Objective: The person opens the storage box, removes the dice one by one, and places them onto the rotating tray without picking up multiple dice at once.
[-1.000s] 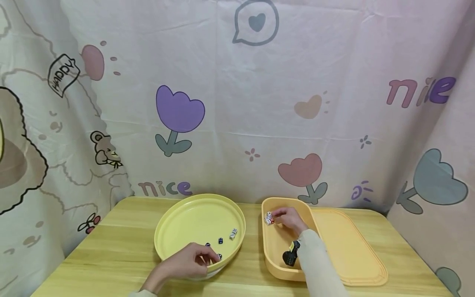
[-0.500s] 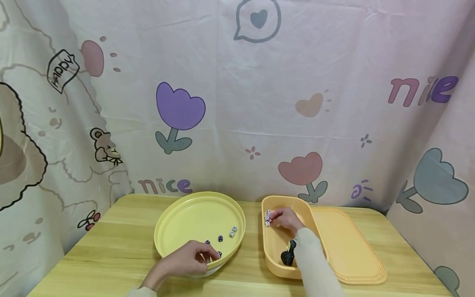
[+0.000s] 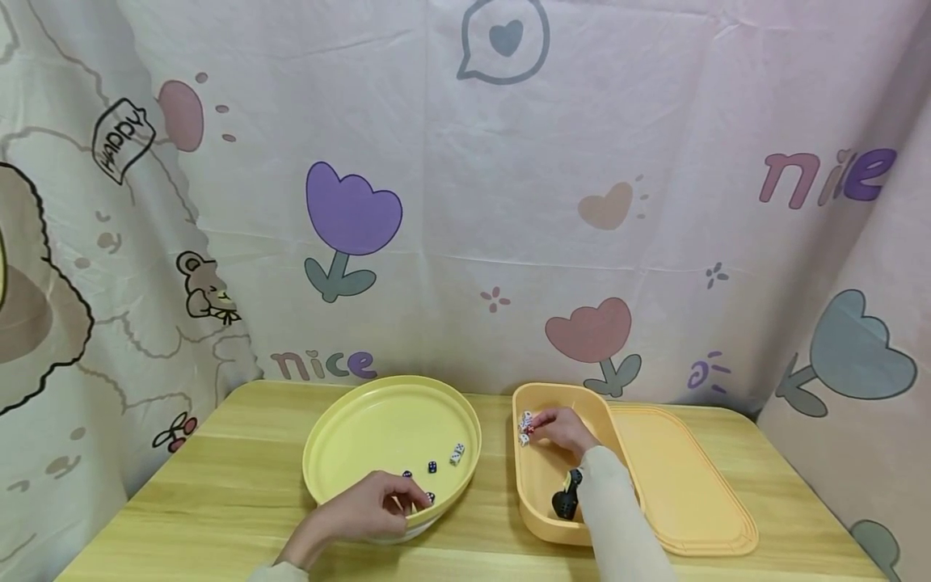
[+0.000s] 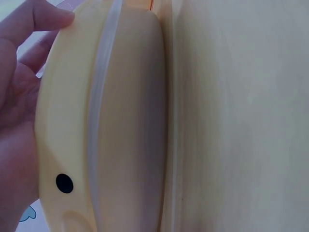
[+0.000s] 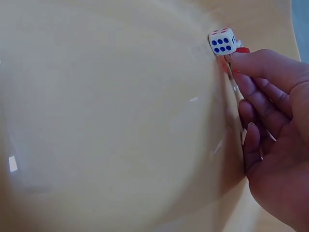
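Observation:
My right hand [image 3: 563,428] reaches into the orange rectangular box [image 3: 534,525], and its fingertips pinch a red die [image 3: 531,429] beside several white dice [image 3: 524,440] along the left wall. In the right wrist view, a white die [image 5: 222,42] with blue and red dots sits just beyond the thumb, while the red die is mostly hidden. My left hand [image 3: 371,505] rests at the near rim of the yellow round tray [image 3: 349,436], fingers loosely bent, close to a dark blue die [image 3: 431,497]. In the left wrist view, one fingertip touches the tray's rim [image 4: 72,96].
More dark blue dice [image 3: 432,467] and a pair of white dice [image 3: 457,453] lie in the tray. The orange lid [image 3: 691,485] lies flat right of the box. A black camera [image 3: 566,497] sits at my right wrist. A patterned curtain [image 3: 465,202] backs the wooden table [image 3: 196,485].
The right fingertips have closed in on the red die, and the white dice beside it have shifted slightly. The left hand keeps its place at the tray's rim.

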Demonstrator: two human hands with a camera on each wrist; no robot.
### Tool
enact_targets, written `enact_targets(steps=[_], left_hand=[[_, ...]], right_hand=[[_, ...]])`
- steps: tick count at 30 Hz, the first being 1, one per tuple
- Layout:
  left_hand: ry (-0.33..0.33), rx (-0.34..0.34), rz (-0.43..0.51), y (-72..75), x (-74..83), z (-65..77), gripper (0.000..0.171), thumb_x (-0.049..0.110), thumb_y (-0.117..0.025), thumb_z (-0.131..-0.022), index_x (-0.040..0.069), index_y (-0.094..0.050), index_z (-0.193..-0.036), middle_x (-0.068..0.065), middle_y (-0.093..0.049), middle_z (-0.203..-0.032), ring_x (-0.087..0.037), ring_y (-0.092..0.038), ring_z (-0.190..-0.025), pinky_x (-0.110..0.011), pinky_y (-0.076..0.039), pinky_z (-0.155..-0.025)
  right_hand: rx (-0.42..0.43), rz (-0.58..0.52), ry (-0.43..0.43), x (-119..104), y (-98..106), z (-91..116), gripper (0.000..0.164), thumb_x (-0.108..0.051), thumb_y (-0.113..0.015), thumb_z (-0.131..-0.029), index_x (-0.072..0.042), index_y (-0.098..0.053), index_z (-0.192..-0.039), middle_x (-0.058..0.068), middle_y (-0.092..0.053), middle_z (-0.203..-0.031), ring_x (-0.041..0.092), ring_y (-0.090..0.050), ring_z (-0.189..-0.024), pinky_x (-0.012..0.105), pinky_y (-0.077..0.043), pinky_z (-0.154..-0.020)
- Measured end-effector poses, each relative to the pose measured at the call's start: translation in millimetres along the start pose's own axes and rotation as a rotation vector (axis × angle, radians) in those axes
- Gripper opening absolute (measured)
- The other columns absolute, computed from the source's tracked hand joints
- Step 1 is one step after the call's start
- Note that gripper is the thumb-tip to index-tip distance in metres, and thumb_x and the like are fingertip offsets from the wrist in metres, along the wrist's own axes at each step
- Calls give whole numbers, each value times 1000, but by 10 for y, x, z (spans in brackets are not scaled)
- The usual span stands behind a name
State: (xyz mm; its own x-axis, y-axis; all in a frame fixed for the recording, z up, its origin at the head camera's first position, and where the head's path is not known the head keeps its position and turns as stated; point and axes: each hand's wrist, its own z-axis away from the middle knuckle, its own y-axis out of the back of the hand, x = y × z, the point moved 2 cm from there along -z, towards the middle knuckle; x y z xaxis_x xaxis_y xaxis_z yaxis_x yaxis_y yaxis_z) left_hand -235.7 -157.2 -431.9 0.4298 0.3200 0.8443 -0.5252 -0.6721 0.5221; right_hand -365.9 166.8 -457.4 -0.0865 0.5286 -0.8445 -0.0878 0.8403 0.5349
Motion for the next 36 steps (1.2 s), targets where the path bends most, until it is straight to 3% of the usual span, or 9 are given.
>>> enact_targets(steps=[14, 26, 36], left_hand=[[-13, -2, -16, -10, 3, -27, 34, -6, -59, -74, 10, -71, -101, 8, -62, -87, -4, -56, -78, -23, -51, -69], [3, 14, -15, -3, 16, -2, 34, -6, -59, -74, 10, -72, -100, 7, -63, -87, -4, -56, -78, -23, -50, -69], [7, 13, -20, 2, 10, -7, 35, -6, -58, -73, 11, -71, -100, 8, -63, -87, -5, -56, -78, -23, -50, -69]], right_hand=[[-1, -35, 31, -123, 187, 69, 4, 1, -70, -75, 0, -67, -77, 2, -62, -75, 13, -52, -68, 25, -43, -62], [73, -33, 67, -346, 343, 124, 7, -3, -72, -78, -1, -68, -83, 3, -66, -80, 14, -57, -76, 30, -45, -74], [95, -67, 69, -537, 393, 305, 9, -2, -72, -79, 0, -66, -86, 3, -65, -81, 16, -58, -78, 31, -47, -74]])
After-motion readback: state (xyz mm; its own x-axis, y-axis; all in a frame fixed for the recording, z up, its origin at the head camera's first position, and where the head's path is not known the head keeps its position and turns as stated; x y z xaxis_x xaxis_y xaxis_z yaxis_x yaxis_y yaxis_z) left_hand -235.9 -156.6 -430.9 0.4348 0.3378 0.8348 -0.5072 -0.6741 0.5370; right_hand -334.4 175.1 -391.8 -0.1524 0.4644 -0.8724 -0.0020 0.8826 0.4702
